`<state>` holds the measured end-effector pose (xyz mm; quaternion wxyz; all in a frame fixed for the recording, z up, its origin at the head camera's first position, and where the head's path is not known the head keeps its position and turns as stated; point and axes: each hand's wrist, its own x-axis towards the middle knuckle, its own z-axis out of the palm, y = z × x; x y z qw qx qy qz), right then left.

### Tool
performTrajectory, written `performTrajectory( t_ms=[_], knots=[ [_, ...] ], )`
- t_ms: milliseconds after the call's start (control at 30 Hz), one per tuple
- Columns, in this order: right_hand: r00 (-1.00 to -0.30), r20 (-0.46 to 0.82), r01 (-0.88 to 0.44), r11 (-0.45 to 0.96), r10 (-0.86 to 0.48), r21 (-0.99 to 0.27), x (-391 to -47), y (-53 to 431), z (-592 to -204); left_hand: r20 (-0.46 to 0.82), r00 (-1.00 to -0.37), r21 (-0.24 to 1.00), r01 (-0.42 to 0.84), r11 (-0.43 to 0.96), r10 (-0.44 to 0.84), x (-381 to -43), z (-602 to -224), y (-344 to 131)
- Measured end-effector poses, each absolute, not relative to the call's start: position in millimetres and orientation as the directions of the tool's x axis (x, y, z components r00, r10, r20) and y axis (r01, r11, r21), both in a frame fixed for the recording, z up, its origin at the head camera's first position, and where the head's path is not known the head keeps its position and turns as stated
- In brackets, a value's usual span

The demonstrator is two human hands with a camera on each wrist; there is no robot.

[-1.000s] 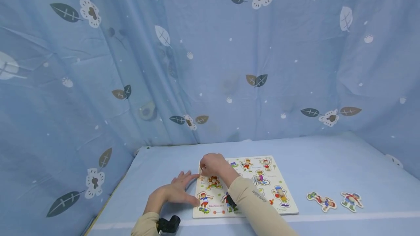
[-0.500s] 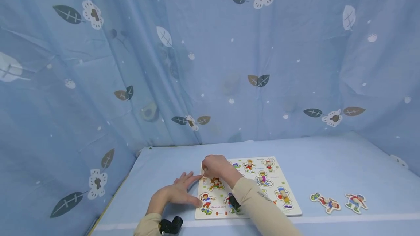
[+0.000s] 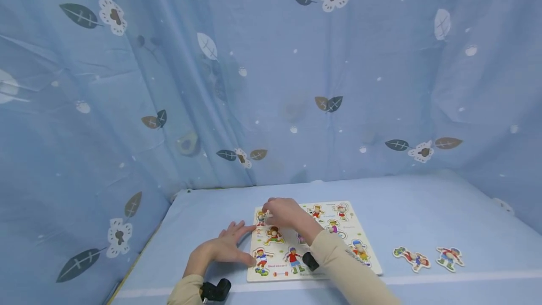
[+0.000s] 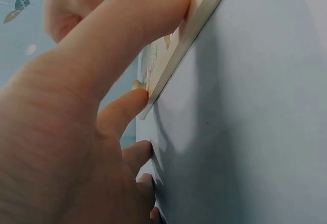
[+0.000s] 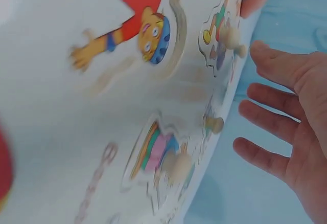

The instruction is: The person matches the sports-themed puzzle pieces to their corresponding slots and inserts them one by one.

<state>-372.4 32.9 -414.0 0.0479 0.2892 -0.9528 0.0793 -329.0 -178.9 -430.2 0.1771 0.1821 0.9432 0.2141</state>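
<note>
A white wooden knob puzzle board lies on the table, with several sports-figure pieces in it. My left hand is at its left side, fingers spread. In the left wrist view, the thumb rests on the board's edge and the index fingertip touches its corner. My right hand hovers over the upper left of the board, beside a small figure piece. The right wrist view shows its fingers extended, holding nothing, near a piece's wooden knob. Part of the board is hidden under the right forearm.
Two loose figure pieces lie on the table right of the board: one long piece and one figure in a blue cap. A blue patterned curtain hangs behind the light blue table covering.
My right hand has let go of the upper-left figure piece and shifted slightly right, so that piece now shows. The left hand stays in place at the board's edge.
</note>
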Motion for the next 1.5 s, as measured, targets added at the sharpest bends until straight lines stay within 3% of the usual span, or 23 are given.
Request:
performTrajectory(
  t_ms=[500,1067,1500],
  knots=[
    [-0.822,0.169,-0.563,0.821,-0.545,-0.092,-344,77,-409,-0.235,-0.884,0.448,0.27,0.852,0.404,-327,-429,-177],
    [-0.852,0.18,-0.521,0.83,-0.492,-0.199,-322,119,-405,-0.257,-0.882,0.449,0.254,0.857,0.396,-329,-429,-180],
    [-0.849,0.225,-0.518,0.836,-0.477,-0.18,-309,158,-408,-0.228,-0.886,0.457,0.268,0.848,0.403,-329,-432,-180]
  ],
)
